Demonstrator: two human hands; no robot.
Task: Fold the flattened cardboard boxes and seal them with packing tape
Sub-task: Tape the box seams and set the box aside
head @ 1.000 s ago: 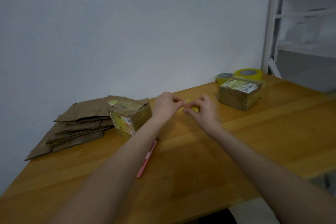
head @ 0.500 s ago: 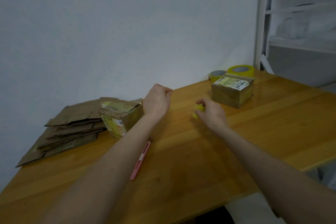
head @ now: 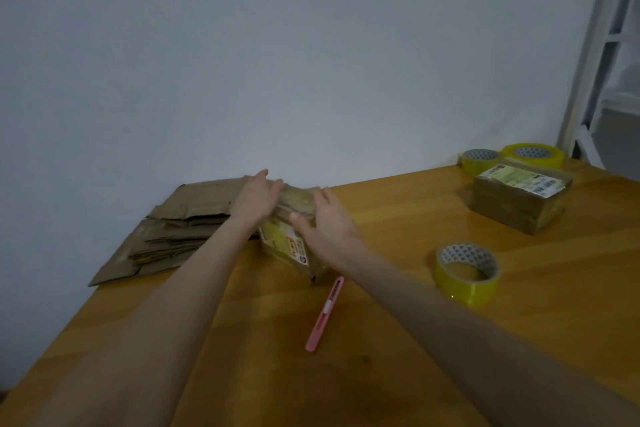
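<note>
Between both hands on the tabletop sits the folded box: left hand at its 10 o'clock, right hand at 3 o'clock, fingers straight, laid against it.

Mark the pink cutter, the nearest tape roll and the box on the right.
pink cutter (head: 325, 314), head view, mid-handle.
nearest tape roll (head: 464, 291), head view, yellow outer wall.
box on the right (head: 502, 204), head view, brown front side.
</note>
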